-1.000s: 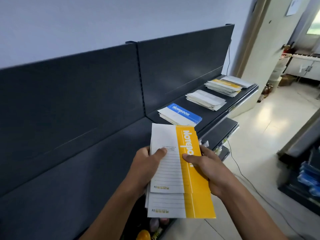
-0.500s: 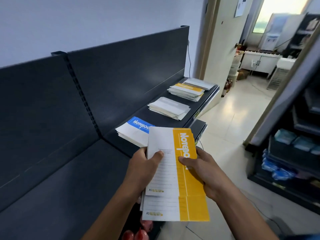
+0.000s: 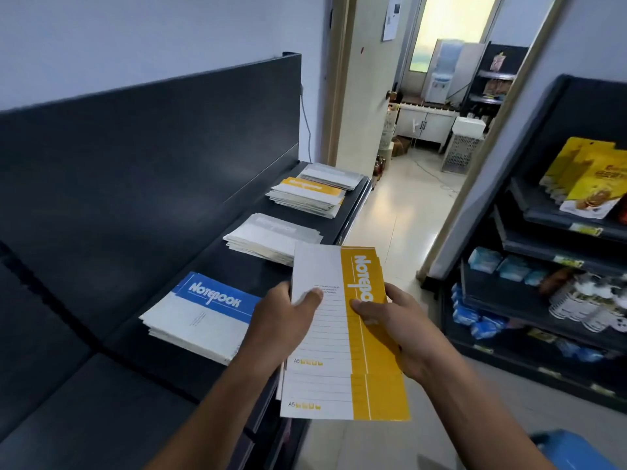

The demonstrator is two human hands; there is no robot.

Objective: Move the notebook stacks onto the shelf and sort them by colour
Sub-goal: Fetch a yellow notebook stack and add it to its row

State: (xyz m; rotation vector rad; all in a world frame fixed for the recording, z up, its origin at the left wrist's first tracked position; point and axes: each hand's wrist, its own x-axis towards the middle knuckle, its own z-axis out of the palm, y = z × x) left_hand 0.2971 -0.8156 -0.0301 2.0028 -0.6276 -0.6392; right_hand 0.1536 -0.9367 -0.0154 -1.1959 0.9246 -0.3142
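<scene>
I hold a small stack of yellow-and-white notebooks [image 3: 342,337] in front of me, over the shelf's front edge. My left hand [image 3: 283,323] grips its left side with the thumb on the top cover. My right hand [image 3: 397,329] grips its right side, thumb on the yellow band. On the dark shelf [image 3: 217,266] lie a blue-topped stack [image 3: 203,313] at the near left, a grey-white stack [image 3: 268,237] behind it, a yellow-topped stack [image 3: 307,196] further back and a grey stack [image 3: 330,174] at the far end.
The dark back panel [image 3: 152,147] rises behind the shelf. A second rack [image 3: 543,266] with packets and bottles stands across the aisle on the right. The pale tiled floor [image 3: 390,215] runs between them to an open doorway. A blue object [image 3: 573,451] sits at the bottom right.
My view has swung right and forward along the shelf; the stacks on it now appear closer. Both hands keep the same grip on the yellow notebooks.
</scene>
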